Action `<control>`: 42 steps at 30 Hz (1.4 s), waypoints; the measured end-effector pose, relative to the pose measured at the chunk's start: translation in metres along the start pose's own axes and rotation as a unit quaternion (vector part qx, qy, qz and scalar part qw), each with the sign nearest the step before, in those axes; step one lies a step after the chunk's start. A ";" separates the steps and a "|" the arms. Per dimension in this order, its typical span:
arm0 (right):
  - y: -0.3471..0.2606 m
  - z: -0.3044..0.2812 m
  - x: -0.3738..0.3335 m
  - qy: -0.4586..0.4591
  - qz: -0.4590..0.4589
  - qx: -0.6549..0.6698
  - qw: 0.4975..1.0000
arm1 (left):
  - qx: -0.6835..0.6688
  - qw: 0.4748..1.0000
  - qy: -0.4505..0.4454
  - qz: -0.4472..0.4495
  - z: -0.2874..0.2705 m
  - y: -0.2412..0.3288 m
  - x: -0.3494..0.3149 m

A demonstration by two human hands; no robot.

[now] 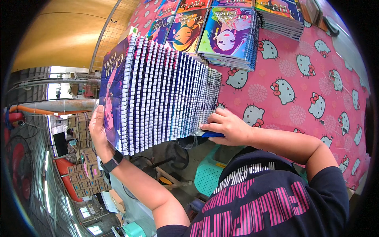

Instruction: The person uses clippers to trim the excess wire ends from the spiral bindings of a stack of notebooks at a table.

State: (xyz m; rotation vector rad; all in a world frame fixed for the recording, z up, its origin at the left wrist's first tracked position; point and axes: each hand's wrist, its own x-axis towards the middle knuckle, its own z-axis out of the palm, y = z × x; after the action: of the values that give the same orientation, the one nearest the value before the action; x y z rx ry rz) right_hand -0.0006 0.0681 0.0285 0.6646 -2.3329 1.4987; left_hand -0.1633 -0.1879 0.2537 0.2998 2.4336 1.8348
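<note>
Two hands (99,130) (226,126), one notebook row (166,94)

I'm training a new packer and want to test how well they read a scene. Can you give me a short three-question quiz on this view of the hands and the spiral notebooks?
1. True or false: the left hand presses flat against the purple illustrated front cover of the long row of spiral-bound notebooks.
2. What covers the table? A) plain white paper B) pink cloth with white cartoon cats C) green plastic mesh
3. Fill in: the right hand holds the row at its ___ end, opposite the left hand.

Key: 1 true. 2 B. 3 far (back): it grips the last notebooks while separate stacks of illustrated notebooks lie flat beyond.
</note>
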 end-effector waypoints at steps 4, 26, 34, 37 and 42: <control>-0.004 -0.016 0.016 -0.242 0.417 0.516 0.708 | 0.012 1.000 0.018 0.013 -0.001 -0.001 0.000; 0.012 -0.002 0.004 -0.252 0.305 0.351 0.849 | 0.014 1.000 0.013 0.003 0.000 0.002 -0.001; -0.004 -0.002 0.001 0.022 -0.014 -0.103 0.994 | 0.012 0.999 0.031 0.017 0.000 -0.002 0.000; 0.000 0.000 0.004 0.030 -0.055 -0.158 0.985 | 0.011 1.000 0.021 -0.005 -0.005 -0.001 0.000; 0.006 0.003 0.005 0.052 -0.093 -0.223 0.969 | 0.019 1.000 0.019 0.010 -0.001 0.001 0.000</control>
State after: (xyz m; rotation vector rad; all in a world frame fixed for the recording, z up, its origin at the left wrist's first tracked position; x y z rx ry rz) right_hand -0.0081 0.0661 0.0246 0.6424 -2.3342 0.8608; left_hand -0.1636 -0.1889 0.2546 0.2952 2.5026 1.8210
